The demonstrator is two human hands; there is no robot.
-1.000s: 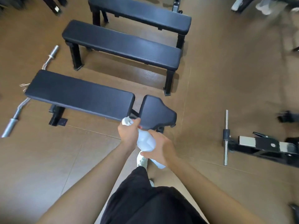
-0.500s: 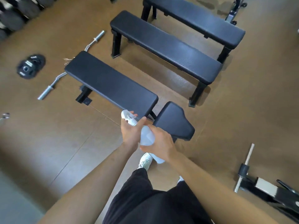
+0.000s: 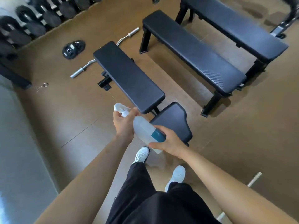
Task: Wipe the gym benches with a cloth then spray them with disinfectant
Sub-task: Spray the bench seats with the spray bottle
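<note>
1. A gym room with a brown floor (image 3: 242,135) holds three black padded benches set side by side.
2. A white spray bottle (image 3: 144,129) with a blue label is held in the air, tilted, its spray head pointing up and left. It hangs just in front of the nearest bench (image 3: 127,75), beside the short seat pad (image 3: 174,122).
3. The left hand (image 3: 123,125) wraps around the bottle's neck, just under the spray head.
4. The right hand (image 3: 169,141) grasps the bottle's lower body, over the label.
5. The middle bench (image 3: 194,52) and the far bench (image 3: 234,25) stand to the right.
6. A curl bar (image 3: 80,70) lies on the floor, passing behind the nearest bench's far end, with a weight plate (image 3: 73,49) flat beside it.
7. Dumbbells (image 3: 32,21) line the top left edge.
8. White shoes (image 3: 141,155) show below the hands.
</note>
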